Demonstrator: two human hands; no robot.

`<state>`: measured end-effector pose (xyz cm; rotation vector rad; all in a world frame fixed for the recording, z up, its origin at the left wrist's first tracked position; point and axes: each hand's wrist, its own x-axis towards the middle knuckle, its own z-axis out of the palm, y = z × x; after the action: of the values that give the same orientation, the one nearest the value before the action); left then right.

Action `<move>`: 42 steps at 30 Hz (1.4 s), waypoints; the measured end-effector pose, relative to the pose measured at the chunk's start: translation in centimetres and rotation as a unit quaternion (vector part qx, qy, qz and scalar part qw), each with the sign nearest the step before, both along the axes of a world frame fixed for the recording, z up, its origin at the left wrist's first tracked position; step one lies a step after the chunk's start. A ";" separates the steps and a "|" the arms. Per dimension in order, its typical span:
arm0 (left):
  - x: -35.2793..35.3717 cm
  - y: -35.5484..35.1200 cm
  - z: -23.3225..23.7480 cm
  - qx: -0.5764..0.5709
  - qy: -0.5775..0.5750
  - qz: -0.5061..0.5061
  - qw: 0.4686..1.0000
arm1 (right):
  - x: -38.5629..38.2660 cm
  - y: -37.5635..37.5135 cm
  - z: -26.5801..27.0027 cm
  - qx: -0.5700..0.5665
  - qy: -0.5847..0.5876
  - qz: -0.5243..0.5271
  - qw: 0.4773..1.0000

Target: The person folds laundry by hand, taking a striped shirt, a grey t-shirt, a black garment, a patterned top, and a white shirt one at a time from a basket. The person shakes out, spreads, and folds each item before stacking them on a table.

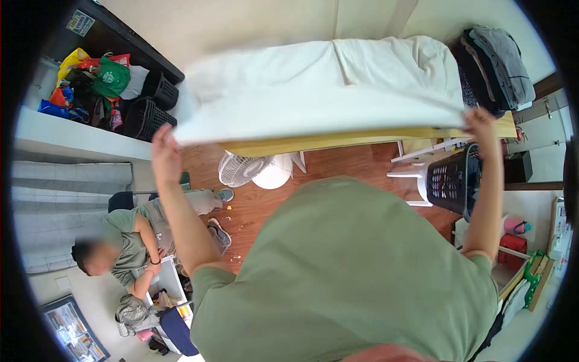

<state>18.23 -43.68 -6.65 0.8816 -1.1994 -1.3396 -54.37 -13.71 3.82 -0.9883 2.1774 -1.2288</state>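
A wide white sheet (325,111) is stretched between my two hands over a wooden table (289,145). My left hand (166,154) is closed on its near left corner, with the arm reaching forward. At the near right corner, my right hand (480,123) pinches the cloth. The sheet's left part is smeared by motion, and its near edge runs almost straight from hand to hand. Behind this edge the cloth lies over the tabletop, with a fold and wrinkles toward the far right.
Folded clothes (497,66) are stacked at the table's right end. Beneath the table stands a white fan (241,169). A black laundry basket (446,181) is at right. At left, a person (129,241) sits by a small white table. Bags (111,78) and dark baskets (148,117) fill a shelf.
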 end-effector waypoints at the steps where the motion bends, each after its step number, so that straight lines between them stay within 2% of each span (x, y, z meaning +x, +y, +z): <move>1: -0.5 2.0 -2.2 0.061 -0.033 -0.011 0.998 | 0.0 1.0 -4.0 0.049 -0.035 0.013 0.998; 3: -1.9 4.0 -3.1 0.137 0.046 -0.054 0.988 | 1.5 1.7 -7.1 0.072 0.033 0.047 0.996; 4: -2.4 4.8 -3.1 0.172 0.086 -0.073 0.979 | 2.3 1.4 -6.6 0.070 0.059 0.063 0.994; 7: -4.5 3.5 -1.2 0.085 -0.012 -0.094 0.992 | 2.2 0.6 -5.3 0.114 0.164 0.072 0.977; 8: -5.8 3.6 1.5 0.094 -0.001 -0.086 0.992 | 1.7 0.2 -5.0 0.133 0.205 0.067 0.967; 11: -3.6 2.8 3.8 -0.021 0.041 -0.041 0.998 | 2.0 -0.3 -3.2 -0.008 0.093 -0.001 0.996; 12: -2.8 3.3 4.1 -0.029 0.047 -0.030 0.998 | 2.9 -0.3 -2.4 0.002 0.064 -0.022 0.998; 15: -1.1 4.5 2.1 0.034 -0.136 -0.007 0.990 | 2.6 0.2 -6.1 0.109 0.120 -0.011 0.987; 16: -1.4 4.5 1.3 0.063 -0.160 -0.067 0.983 | 3.2 -0.3 -6.4 0.142 0.122 -0.015 0.982; 19: -2.7 4.7 0.5 0.091 -0.328 0.003 0.940 | 4.5 -0.4 -3.1 0.282 0.336 0.028 0.898; 20: -3.8 4.3 0.7 -0.025 -0.403 0.085 0.911 | 7.9 -2.2 0.4 0.349 0.416 -0.011 0.839; 22: -8.0 4.3 3.4 -0.164 -0.410 0.139 0.886 | 8.5 -6.6 1.6 0.092 0.531 -0.027 0.842; 23: -10.5 4.5 5.0 -0.233 -0.410 0.170 0.865 | 9.3 -10.3 3.1 0.069 0.461 0.023 0.884; 25: -15.3 5.5 6.8 -0.362 -0.453 0.093 0.809 | 8.8 -18.1 2.3 0.007 0.241 0.104 0.965; 27: -19.3 6.3 5.6 -0.389 -0.501 0.030 0.773 | 4.3 -25.9 -2.8 0.108 0.358 0.097 0.922; 28: -20.2 6.1 3.9 -0.368 -0.549 0.032 0.750 | 3.3 -29.2 -4.7 0.150 0.417 0.103 0.890; 29: -20.3 5.9 2.5 -0.340 -0.596 0.036 0.726 | 4.3 -30.2 -4.5 0.202 0.419 0.113 0.878; 30: -19.7 5.9 2.7 -0.310 -0.607 0.033 0.731 | 5.2 -29.9 -4.2 0.249 0.422 0.120 0.863; 32: -18.3 4.1 4.1 -0.269 -0.622 0.028 0.735 | 3.8 -30.6 -4.4 0.186 0.270 0.184 0.927; 33: -17.1 3.6 4.4 -0.233 -0.638 0.041 0.732 | 1.6 -31.2 -5.3 0.176 0.091 0.181 0.963; 34: -15.6 3.2 4.8 -0.200 -0.652 0.049 0.730 | 0.0 -31.4 -6.1 0.168 -0.092 0.168 0.967; 35: -14.2 2.6 5.2 -0.168 -0.663 0.056 0.727 | 0.3 -30.9 -5.7 0.159 -0.192 0.155 0.956; 37: -11.4 1.2 6.3 -0.072 -0.592 -0.008 0.803 | 1.7 -28.8 -3.0 0.135 -0.388 0.114 0.904; 38: -10.9 0.5 7.0 -0.023 -0.549 -0.043 0.834 | 1.5 -28.6 -2.2 0.134 -0.366 0.142 0.910; 39: -10.7 -0.2 7.6 -0.076 -0.577 -0.011 0.813 | 1.4 -28.2 -1.5 0.132 -0.343 0.168 0.915; 41: -10.9 -0.7 9.0 -0.184 -0.625 0.045 0.757 | -1.1 -27.8 -2.6 0.123 -0.304 0.200 0.923; 42: -10.9 -0.9 7.7 -0.236 -0.679 0.073 0.691 | -4.9 -28.5 -4.2 0.111 -0.285 0.211 0.928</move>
<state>7.34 -44.59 1.05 1.5680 -2.3465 0.0619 -59.27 -42.24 -0.41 -0.8170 1.5104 -0.8936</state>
